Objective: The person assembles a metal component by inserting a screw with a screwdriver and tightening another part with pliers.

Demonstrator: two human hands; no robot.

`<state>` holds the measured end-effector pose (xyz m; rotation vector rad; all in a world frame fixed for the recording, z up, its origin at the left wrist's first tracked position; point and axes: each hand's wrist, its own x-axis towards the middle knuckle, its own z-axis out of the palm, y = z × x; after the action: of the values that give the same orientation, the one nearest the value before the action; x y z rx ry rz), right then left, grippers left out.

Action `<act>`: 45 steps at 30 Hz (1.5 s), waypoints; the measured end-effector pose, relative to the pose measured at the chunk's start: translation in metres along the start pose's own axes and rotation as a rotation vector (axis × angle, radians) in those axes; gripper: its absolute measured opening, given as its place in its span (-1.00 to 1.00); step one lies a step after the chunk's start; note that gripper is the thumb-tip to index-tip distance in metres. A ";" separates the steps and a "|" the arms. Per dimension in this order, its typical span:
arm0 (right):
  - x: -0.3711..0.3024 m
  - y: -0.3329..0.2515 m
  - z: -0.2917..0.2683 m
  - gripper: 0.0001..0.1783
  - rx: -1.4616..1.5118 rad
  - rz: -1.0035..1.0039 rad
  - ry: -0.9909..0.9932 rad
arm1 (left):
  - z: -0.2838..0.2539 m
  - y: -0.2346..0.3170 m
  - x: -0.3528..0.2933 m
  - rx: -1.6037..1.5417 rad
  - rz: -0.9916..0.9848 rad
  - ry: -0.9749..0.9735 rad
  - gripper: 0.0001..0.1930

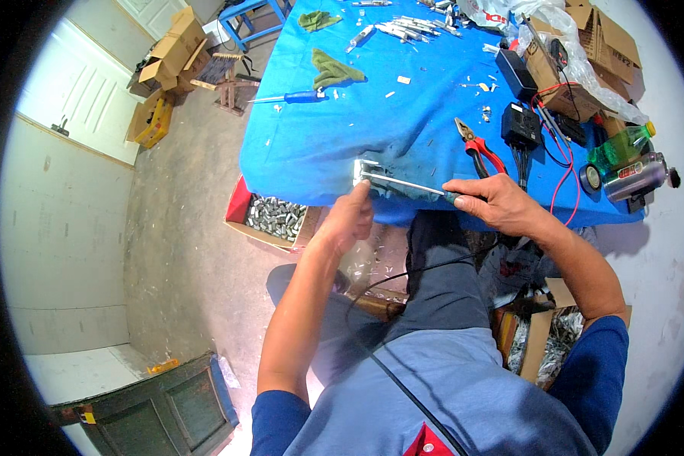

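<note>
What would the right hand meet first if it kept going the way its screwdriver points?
The right hand grips a screwdriver aimed left along the table's near edge. First in line is the small metal part that the left hand holds against the blue tablecloth; the tip appears already on it.

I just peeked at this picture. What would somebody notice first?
The bright blue cloth-covered table fills the top middle. At its near edge, the left hand pinches a small silver metal piece while the right hand points a long thin screwdriver into it. Red-handled pliers lie just behind the right hand.
</note>
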<state>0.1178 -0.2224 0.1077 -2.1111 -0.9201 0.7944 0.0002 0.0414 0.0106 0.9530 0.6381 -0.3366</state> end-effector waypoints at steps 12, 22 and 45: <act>-0.012 -0.017 -0.010 -0.43 0.512 0.161 -0.147 | -0.003 -0.003 0.002 0.019 0.013 0.027 -0.49; -0.015 -0.041 0.011 -0.60 -0.587 -0.352 0.118 | -0.004 -0.010 0.004 -0.060 0.026 -0.002 -0.50; -0.022 -0.026 0.000 -0.61 -0.202 -0.112 0.098 | -0.005 -0.007 -0.005 -0.040 0.020 0.038 -0.53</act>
<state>0.0964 -0.2261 0.1336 -2.2266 -1.0934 0.5563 -0.0097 0.0415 0.0071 0.9288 0.6677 -0.2879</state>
